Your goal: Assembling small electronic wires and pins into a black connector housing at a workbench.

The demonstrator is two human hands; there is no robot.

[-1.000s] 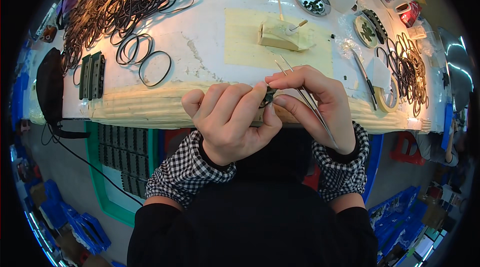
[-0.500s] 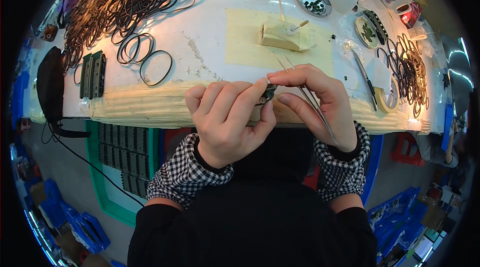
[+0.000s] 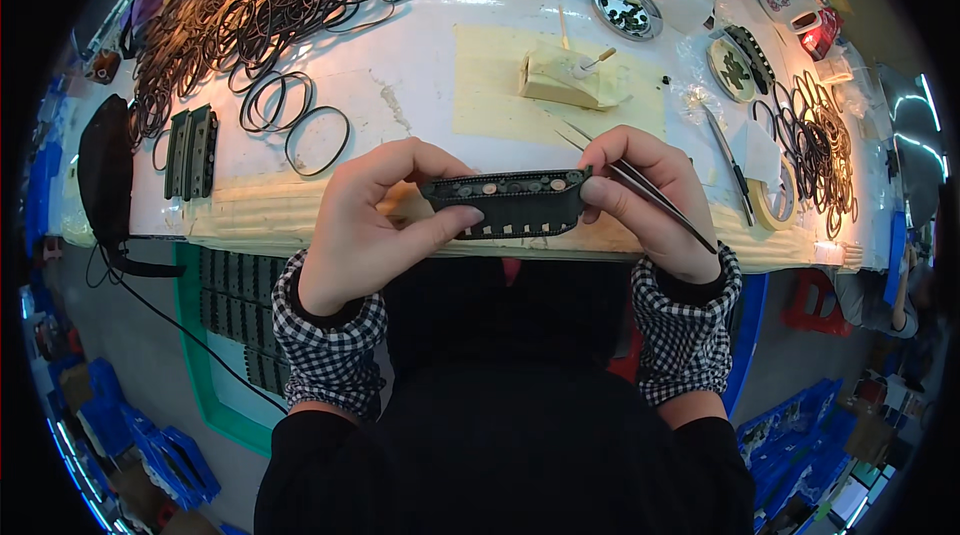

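A dark green model tank chassis (image 3: 525, 207) with a row of small wheels along its upper side is held level between both hands, just over the table's near edge. My left hand (image 3: 365, 225) grips its left end, the thumb on the near face and the fingers behind. At the other end, my right hand (image 3: 655, 205) pinches the corner between thumb and forefinger. Metal tweezers (image 3: 660, 197) also lie in my right hand, their tips pointing up and left past the chassis.
Black rubber bands (image 3: 270, 5) are heaped at the far left, with more bands (image 3: 820, 140) at right. Similar green chassis (image 3: 190, 153) stand at left. A yellow taped block (image 3: 565, 80), a dish of small dark parts (image 3: 627, 11), a knife (image 3: 730, 165) and a tape roll (image 3: 775, 203) lie beyond.
The chassis has turned from end-on to lengthwise, its wheeled side now showing. My left hand has moved left to its far end; my right hand stays at the right with the tweezers.
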